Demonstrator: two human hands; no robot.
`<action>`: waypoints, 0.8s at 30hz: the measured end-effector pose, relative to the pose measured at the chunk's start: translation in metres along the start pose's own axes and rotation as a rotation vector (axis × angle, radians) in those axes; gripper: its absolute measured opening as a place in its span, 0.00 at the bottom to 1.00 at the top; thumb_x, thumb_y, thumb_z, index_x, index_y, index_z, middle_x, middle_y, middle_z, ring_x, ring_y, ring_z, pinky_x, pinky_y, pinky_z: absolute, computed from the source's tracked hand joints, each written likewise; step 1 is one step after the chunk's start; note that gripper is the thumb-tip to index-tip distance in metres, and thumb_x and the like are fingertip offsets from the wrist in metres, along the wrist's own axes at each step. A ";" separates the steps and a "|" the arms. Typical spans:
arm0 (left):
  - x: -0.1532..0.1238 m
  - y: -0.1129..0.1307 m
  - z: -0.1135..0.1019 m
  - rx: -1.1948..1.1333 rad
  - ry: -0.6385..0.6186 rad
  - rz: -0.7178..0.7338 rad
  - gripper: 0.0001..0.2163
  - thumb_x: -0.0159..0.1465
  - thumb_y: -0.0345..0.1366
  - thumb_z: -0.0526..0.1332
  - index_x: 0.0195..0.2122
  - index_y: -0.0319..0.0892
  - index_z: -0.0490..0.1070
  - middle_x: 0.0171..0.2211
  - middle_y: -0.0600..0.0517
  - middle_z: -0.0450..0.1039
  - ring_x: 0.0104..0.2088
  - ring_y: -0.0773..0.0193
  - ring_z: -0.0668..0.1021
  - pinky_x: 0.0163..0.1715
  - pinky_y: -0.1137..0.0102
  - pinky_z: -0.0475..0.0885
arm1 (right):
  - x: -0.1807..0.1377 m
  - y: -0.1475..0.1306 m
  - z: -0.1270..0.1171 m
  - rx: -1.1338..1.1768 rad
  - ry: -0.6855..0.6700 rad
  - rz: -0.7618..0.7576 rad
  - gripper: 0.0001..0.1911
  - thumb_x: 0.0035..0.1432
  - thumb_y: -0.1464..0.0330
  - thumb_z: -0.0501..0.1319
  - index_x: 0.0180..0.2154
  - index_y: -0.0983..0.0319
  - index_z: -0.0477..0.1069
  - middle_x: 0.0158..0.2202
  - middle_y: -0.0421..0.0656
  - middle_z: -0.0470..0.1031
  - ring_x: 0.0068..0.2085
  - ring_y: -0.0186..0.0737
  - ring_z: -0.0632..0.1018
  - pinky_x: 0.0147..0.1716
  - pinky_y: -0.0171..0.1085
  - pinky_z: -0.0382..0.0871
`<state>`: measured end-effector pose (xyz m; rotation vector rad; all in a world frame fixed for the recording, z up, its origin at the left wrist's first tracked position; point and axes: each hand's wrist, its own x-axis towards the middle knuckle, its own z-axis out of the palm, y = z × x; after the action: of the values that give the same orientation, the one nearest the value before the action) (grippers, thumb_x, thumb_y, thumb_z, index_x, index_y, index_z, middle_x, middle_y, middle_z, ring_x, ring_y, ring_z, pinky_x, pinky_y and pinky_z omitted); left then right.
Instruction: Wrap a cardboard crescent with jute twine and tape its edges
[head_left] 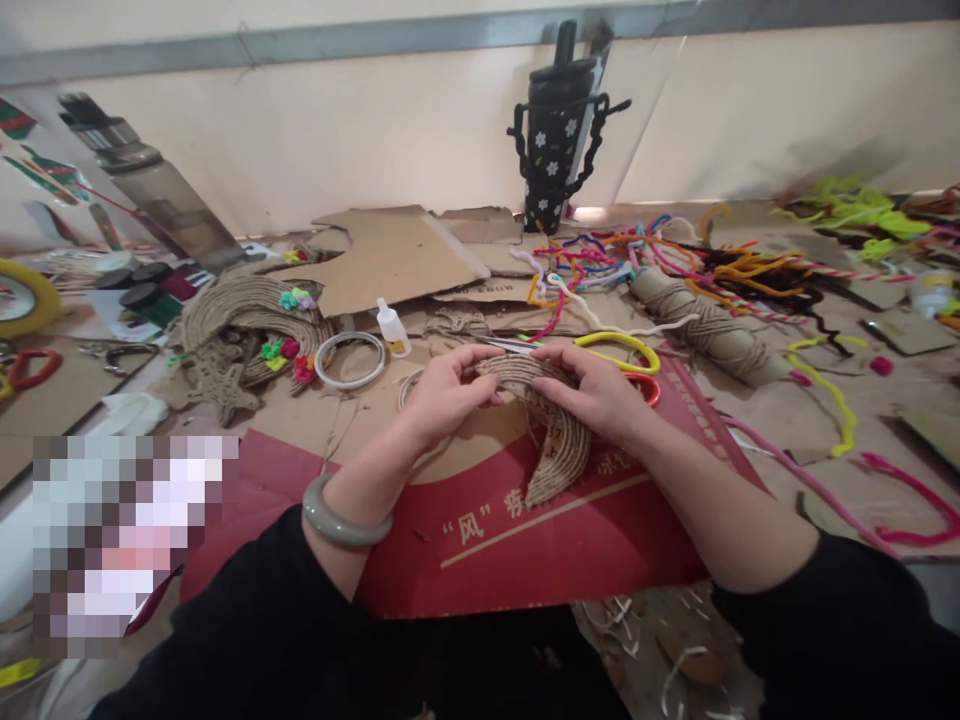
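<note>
A crescent-shaped piece (555, 440) covered in wound jute twine lies on a red printed cardboard sheet (525, 540). My left hand (446, 390) is closed, its fingertips pinching the crescent's upper left end. My right hand (596, 392) is closed too, fingers pressed on the crescent's upper right part. A grey-green bangle (343, 515) sits on my left wrist. Both sleeves are black.
A finished twine crescent with small flowers and a twine star (247, 330) lies at the left. Nearby are a glue bottle (392, 328), a tape ring (349, 360), a twine spool (705, 325), coloured pipe cleaners (675, 260), cardboard scraps (397, 255) and a black cup (559, 130).
</note>
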<state>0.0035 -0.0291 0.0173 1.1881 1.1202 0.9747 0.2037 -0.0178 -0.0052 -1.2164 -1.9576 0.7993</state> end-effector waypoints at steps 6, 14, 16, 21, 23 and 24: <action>-0.004 0.003 0.005 0.041 -0.022 -0.052 0.15 0.53 0.23 0.61 0.42 0.35 0.73 0.24 0.55 0.74 0.23 0.72 0.75 0.27 0.75 0.70 | -0.005 0.001 -0.001 -0.034 0.001 0.001 0.18 0.55 0.59 0.61 0.44 0.62 0.72 0.38 0.48 0.80 0.37 0.47 0.78 0.38 0.45 0.72; -0.001 0.000 0.003 0.051 -0.053 0.010 0.15 0.53 0.23 0.60 0.42 0.36 0.74 0.25 0.55 0.74 0.23 0.71 0.75 0.29 0.73 0.70 | -0.002 0.003 0.003 0.001 -0.017 -0.033 0.19 0.52 0.60 0.65 0.46 0.59 0.72 0.44 0.47 0.80 0.45 0.49 0.79 0.47 0.48 0.72; -0.001 0.001 0.001 0.069 -0.058 0.020 0.15 0.53 0.22 0.60 0.43 0.35 0.74 0.25 0.55 0.74 0.22 0.72 0.74 0.28 0.74 0.69 | 0.001 0.004 0.005 0.052 -0.047 -0.004 0.20 0.52 0.60 0.64 0.46 0.60 0.71 0.44 0.47 0.79 0.44 0.48 0.79 0.47 0.48 0.72; 0.002 -0.005 -0.003 0.021 -0.063 0.048 0.15 0.55 0.26 0.62 0.45 0.35 0.73 0.23 0.54 0.73 0.22 0.71 0.75 0.27 0.75 0.69 | 0.004 0.003 0.010 0.251 -0.120 0.064 0.17 0.53 0.60 0.63 0.43 0.60 0.71 0.38 0.43 0.78 0.38 0.42 0.78 0.39 0.42 0.72; 0.004 -0.008 -0.005 -0.072 -0.057 0.102 0.16 0.56 0.31 0.65 0.46 0.36 0.73 0.26 0.54 0.74 0.23 0.71 0.76 0.28 0.74 0.70 | 0.006 -0.003 0.011 0.358 -0.068 0.118 0.15 0.50 0.60 0.65 0.39 0.60 0.70 0.34 0.41 0.77 0.34 0.39 0.77 0.35 0.39 0.72; 0.006 -0.010 -0.006 -0.116 -0.047 0.118 0.16 0.56 0.34 0.67 0.46 0.37 0.73 0.27 0.53 0.75 0.24 0.71 0.77 0.27 0.75 0.70 | 0.008 -0.007 0.011 0.413 -0.032 0.147 0.15 0.49 0.61 0.66 0.37 0.60 0.70 0.32 0.39 0.76 0.32 0.37 0.76 0.33 0.37 0.71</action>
<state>-0.0015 -0.0238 0.0067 1.1873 0.9516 1.0817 0.1892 -0.0149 -0.0038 -1.1059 -1.6312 1.2336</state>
